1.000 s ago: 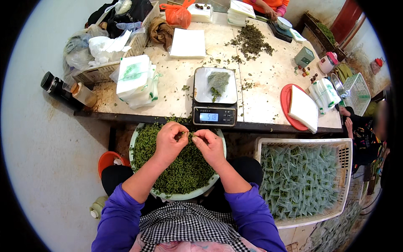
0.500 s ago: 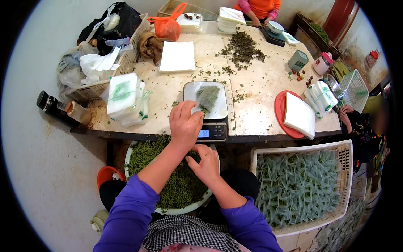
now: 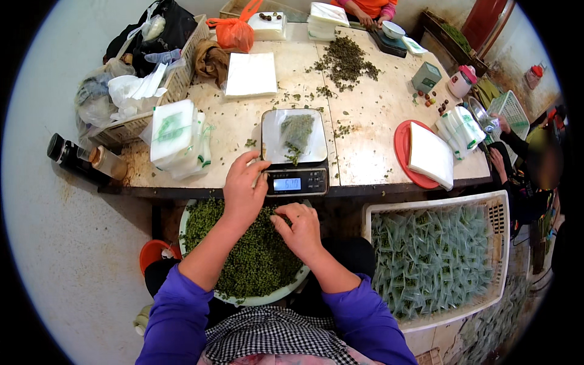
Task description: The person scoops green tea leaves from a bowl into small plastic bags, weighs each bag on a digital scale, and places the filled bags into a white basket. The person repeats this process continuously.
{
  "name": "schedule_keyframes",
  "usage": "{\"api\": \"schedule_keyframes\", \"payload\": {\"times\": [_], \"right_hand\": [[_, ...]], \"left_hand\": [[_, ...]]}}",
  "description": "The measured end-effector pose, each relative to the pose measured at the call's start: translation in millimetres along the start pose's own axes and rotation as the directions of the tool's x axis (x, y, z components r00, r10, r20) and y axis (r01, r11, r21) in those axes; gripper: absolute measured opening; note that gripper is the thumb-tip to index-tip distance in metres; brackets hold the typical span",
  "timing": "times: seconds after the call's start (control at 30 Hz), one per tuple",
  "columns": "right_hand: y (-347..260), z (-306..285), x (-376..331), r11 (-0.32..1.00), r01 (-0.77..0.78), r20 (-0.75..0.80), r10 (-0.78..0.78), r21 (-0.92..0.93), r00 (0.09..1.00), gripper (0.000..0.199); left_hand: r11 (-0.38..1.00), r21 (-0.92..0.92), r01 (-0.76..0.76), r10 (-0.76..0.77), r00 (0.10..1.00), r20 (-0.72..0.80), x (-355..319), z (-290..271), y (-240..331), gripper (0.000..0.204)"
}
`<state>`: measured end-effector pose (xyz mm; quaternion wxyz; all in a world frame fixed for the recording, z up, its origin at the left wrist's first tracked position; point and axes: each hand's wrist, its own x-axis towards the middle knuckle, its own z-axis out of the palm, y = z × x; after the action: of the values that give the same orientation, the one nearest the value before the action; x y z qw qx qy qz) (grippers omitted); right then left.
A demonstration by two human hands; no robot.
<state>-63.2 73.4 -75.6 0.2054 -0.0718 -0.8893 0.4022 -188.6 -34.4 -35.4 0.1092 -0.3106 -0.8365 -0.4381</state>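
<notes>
I am filling small clear packets with green dried leaves, and one packet point(image 3: 296, 131) is lying on the scale point(image 3: 294, 152) at the counter point(image 3: 365, 121) edge, already weighed out. The crate point(image 3: 433, 261) to my right is holding many finished packets, yet the round tray point(image 3: 249, 255) on my lap is still heaped, so I judge much remains. My left hand point(image 3: 242, 190) is resting beside the scale, fingers loosely curled, holding nothing I can see. My right hand point(image 3: 299, 230) is dipping into the tray, fingers pinched together on leaves.

Purple long sleeves, black-and-white checked apron, bare left hand point(image 3: 243, 191), bare right hand point(image 3: 299, 230)
</notes>
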Motion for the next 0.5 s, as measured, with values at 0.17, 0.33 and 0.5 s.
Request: {"api": "schedule_keyframes", "payload": {"times": [0.17, 0.33, 0.5], "right_hand": [[13.5, -7.1, 12.2, 0.994, 0.078, -0.227, -0.094, -0.079, 0.969, 0.01], [19.3, -33.0, 60.8, 0.914, 0.046, -0.351, -0.2, -0.403, 0.915, 0.034], [17.9, -29.0, 104.5, 0.776, -0.026, -0.234, -0.158, -0.63, 0.959, 0.061]], "left_hand": [[0.988, -0.114, 0.101, -0.09, 0.991, 0.101, -40.6, -31.3, -7.1, 0.022], [0.96, -0.219, 0.175, -0.141, 0.976, 0.163, -70.3, -52.4, -3.1, 0.023], [0.923, -0.315, 0.221, -0.157, 0.964, 0.214, -79.2, -56.4, -5.4, 0.023]]}}
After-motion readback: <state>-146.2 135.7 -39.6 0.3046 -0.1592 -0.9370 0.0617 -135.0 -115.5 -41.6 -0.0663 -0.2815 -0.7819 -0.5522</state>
